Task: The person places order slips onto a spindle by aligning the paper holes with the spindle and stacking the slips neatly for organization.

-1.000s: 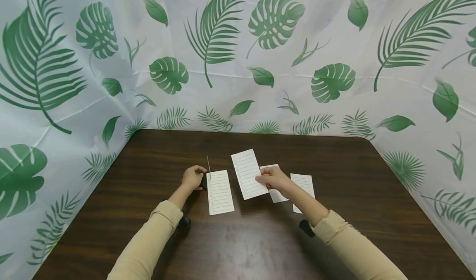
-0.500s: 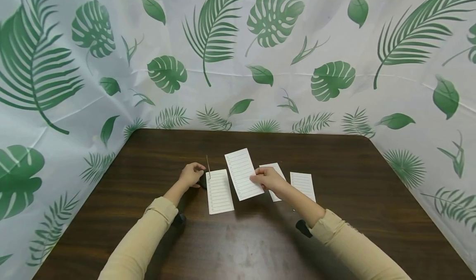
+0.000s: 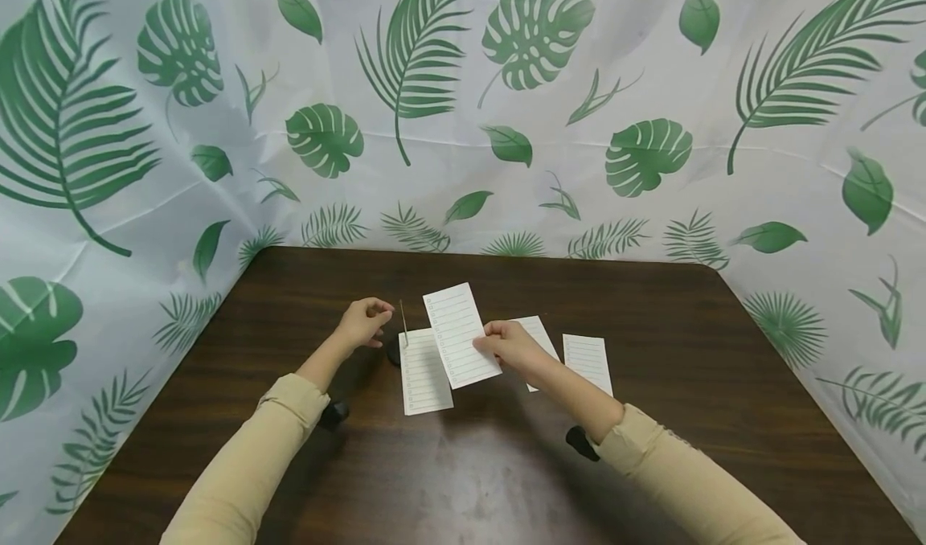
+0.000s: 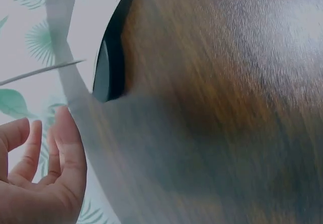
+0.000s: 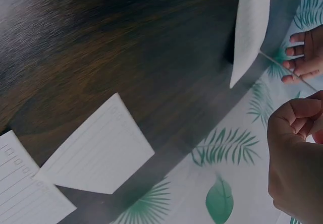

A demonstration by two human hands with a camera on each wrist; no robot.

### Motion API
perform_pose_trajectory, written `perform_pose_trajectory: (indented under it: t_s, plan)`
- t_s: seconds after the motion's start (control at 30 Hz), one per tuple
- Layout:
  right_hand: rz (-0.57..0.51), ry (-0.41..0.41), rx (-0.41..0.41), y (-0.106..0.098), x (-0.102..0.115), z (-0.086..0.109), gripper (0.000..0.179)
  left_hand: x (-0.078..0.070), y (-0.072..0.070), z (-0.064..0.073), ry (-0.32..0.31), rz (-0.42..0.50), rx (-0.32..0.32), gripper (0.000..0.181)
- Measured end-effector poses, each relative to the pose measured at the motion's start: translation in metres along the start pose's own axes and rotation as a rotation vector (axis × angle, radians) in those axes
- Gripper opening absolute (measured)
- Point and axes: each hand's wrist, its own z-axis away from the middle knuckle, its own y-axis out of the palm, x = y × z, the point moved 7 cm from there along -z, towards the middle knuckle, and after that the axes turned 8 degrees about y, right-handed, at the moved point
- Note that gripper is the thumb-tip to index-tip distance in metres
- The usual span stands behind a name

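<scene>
A bill spike stands left of the table's middle: a thin upright metal rod (image 3: 403,320) on a round black base (image 3: 393,350). One lined checklist sheet (image 3: 425,388) is stuck on the rod and rests low over the base. My left hand (image 3: 362,323) hovers just left of the rod, fingers loosely bent and holding nothing; the left wrist view has the same hand (image 4: 45,168) apart from the base (image 4: 116,72). Between thumb and fingers my right hand (image 3: 514,346) pinches another checklist sheet (image 3: 456,332) by its right edge. In the head view that sheet overlaps the spiked one.
Two more checklist sheets lie to the right on the dark wooden table (image 3: 687,352): one sheet (image 3: 538,334) partly behind my right forearm, the other sheet (image 3: 587,358) farther right. A white curtain (image 3: 448,127) with green leaves hangs behind and at the sides.
My left hand has let go of the spike's black base and drawn back up and left. My right hand has carried its sheet leftward, from beside the spiked sheet to overlapping it.
</scene>
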Motion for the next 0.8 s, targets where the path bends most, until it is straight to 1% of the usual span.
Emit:
perform_pose_trajectory:
  t_s: [0.1, 0.2, 0.33, 0.53, 0.67, 0.8]
  plan:
    - [-0.013, -0.001, 0.005, 0.003, 0.002, 0.000, 0.017, -0.005, -0.004, 0.001, 0.023, 0.024, 0.007, 0.030]
    - [-0.018, -0.011, 0.020, 0.006, 0.006, 0.001, 0.019, -0.012, -0.007, 0.004, 0.061, 0.032, 0.013, 0.030]
    - [-0.023, -0.019, 0.029, 0.010, 0.012, 0.003, 0.019, -0.026, -0.012, 0.009, 0.108, 0.023, 0.005, 0.031]
    - [-0.068, 0.001, 0.053, 0.019, 0.017, 0.003, 0.017, -0.043, -0.017, 0.016, 0.155, 0.009, -0.007, 0.033]
    - [-0.091, 0.017, 0.046, 0.024, 0.019, 0.001, 0.016, -0.052, -0.018, 0.019, 0.173, -0.001, -0.023, 0.032]
    - [-0.100, 0.030, 0.041, 0.028, 0.022, -0.001, 0.017, -0.056, -0.016, 0.022, 0.178, 0.006, -0.041, 0.032]
